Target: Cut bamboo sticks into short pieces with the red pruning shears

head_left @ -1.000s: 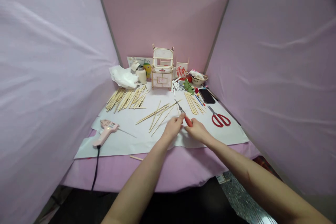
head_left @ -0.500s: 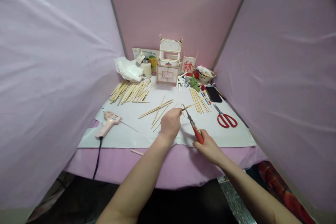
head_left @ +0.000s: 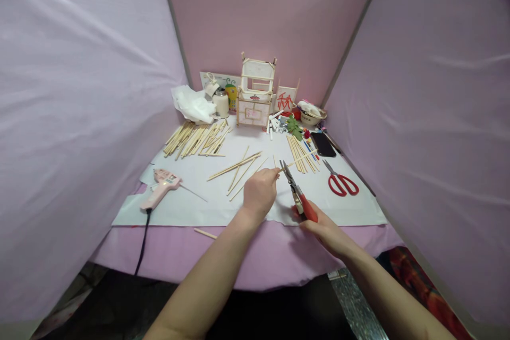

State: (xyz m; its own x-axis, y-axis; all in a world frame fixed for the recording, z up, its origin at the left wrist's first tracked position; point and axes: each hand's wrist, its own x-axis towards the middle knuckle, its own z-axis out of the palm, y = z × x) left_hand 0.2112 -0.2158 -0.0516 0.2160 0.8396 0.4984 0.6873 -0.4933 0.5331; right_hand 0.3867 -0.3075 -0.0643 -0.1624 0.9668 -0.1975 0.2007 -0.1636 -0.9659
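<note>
My left hand (head_left: pixel 260 191) pinches one end of a thin wooden stick (head_left: pixel 303 158), which points to the far right. Closed around the handles of red-handled pruning snips (head_left: pixel 295 191) is my right hand (head_left: pixel 321 227). The narrow blades are parted at the stick, just beyond my left fingertips. Whether they touch it I cannot tell. Several loose sticks (head_left: pixel 234 166) lie crossed left of my left hand. A row of shorter sticks (head_left: pixel 302 155) lies past the snips.
On the left, a pink glue gun (head_left: pixel 161 191) rests with its cord over the edge, near a pile of sticks (head_left: pixel 199 141). Red-handled scissors (head_left: pixel 338 180) and a phone (head_left: pixel 323 144) lie right. A stick-built model (head_left: pixel 255 109), a jar (head_left: pixel 221 103) and a bowl (head_left: pixel 311 117) stand behind.
The snips' blades and handles have spread wider, and my right hand has shifted slightly right and down. My left hand keeps its pinch on the stick. The view has shifted slightly.
</note>
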